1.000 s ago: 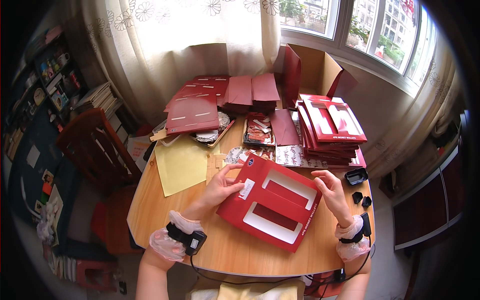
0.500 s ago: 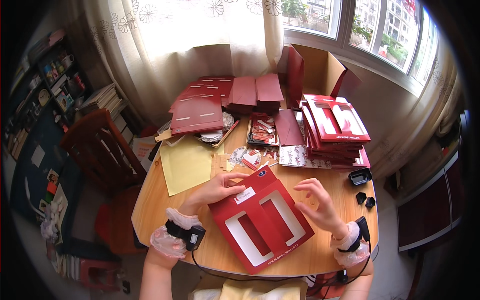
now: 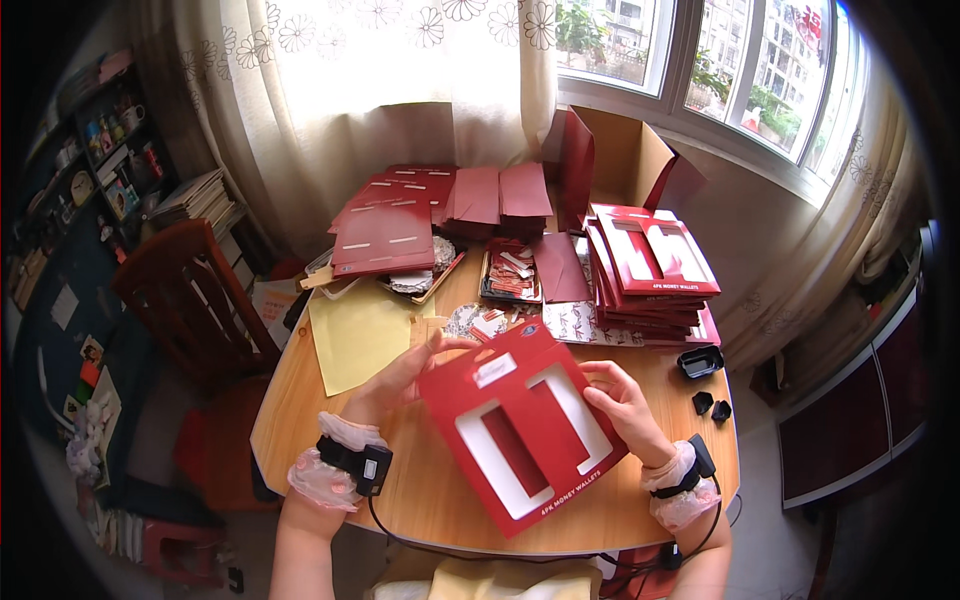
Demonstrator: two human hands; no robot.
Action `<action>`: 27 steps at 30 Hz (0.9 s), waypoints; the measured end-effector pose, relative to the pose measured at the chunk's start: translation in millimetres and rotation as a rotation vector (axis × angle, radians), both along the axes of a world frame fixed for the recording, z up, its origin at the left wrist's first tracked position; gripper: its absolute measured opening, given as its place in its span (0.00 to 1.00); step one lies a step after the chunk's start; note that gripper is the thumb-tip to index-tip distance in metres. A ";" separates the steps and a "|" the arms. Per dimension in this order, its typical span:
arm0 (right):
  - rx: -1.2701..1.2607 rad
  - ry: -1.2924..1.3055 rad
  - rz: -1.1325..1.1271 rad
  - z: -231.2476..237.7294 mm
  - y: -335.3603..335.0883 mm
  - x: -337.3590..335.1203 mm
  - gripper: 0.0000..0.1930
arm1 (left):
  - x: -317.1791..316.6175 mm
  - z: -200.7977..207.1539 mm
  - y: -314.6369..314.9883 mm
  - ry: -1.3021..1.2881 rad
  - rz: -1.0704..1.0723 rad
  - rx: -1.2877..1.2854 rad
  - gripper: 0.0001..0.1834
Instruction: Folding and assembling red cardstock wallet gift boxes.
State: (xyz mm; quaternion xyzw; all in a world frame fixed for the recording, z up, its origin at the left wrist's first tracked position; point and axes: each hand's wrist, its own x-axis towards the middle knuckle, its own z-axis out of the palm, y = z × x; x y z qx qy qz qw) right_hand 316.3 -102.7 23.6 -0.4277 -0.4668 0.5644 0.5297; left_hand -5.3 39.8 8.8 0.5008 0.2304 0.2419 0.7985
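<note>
A red cardboard box (image 3: 497,434) with two long window cutouts, showing white and dark red inside, is tilted over the near middle of the table. My right hand (image 3: 628,410) grips its right edge, thumb on the front face and fingers partly hidden. At the upper left edge is my left hand (image 3: 403,378), fingers stretched out and partly hidden by the box; its thumb no longer presses the front. A white label (image 3: 494,370) sits near the box's top. Both wrists carry black devices with cables over frilly cuffs.
Stacked finished-looking red boxes (image 3: 655,257) stand at the back right, flat red card sheets (image 3: 383,240) at the back left. Between them lies a tray of small red-and-white pieces (image 3: 512,270). A yellow sheet (image 3: 365,335) lies left; a black container (image 3: 700,362) sits near the right edge.
My right hand has closed on the box's right edge. My left thumb has come off the front face, and that hand has slid to the left edge. The view has shifted slightly.
</note>
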 end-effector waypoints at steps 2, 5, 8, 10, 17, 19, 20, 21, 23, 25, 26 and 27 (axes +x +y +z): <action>-0.035 0.057 -0.140 -4.0 -2.1 3.9 0.16 | -3.9 -8.0 9.8 -0.087 -0.074 -0.130 0.43; -0.020 0.132 -0.260 -5.5 -2.5 4.1 0.15 | 1.9 -15.3 10.2 -0.202 -0.172 -0.259 0.43; 0.054 0.083 -0.305 -9.3 2.3 -3.8 0.15 | 17.7 -8.8 -12.1 -0.107 -0.113 -0.127 0.39; 0.025 0.077 -0.242 -13.7 6.2 -4.2 0.16 | 27.1 0.0 -25.7 0.135 0.053 -0.049 0.32; 0.035 0.347 -0.629 -20.0 31.7 74.6 0.19 | 8.1 25.5 -9.6 -0.069 0.302 -0.084 0.25; 0.041 0.378 -0.772 -15.0 38.1 105.1 0.22 | 0.6 28.1 -0.4 -0.091 0.493 -0.041 0.20; 0.070 0.356 -0.857 -11.1 41.1 112.7 0.24 | -4.0 25.3 6.1 -0.122 0.562 0.006 0.19; 0.099 0.332 -0.947 -9.0 43.3 119.2 0.26 | -8.6 23.2 11.9 -0.153 0.627 0.052 0.19; 0.108 0.291 -0.972 -6.6 43.2 137.2 0.29 | -16.6 22.2 23.8 -0.141 0.716 0.039 0.18; 0.115 0.254 -0.985 -2.5 46.0 150.4 0.31 | -30.1 30.0 32.8 -0.125 0.816 0.031 0.18; 0.100 0.228 -0.993 -0.2 47.1 158.4 0.33 | -32.8 32.8 41.8 -0.148 0.885 0.097 0.17; 0.086 0.202 -1.005 0.6 47.8 165.8 0.34 | -33.3 35.7 51.9 -0.171 0.950 0.163 0.17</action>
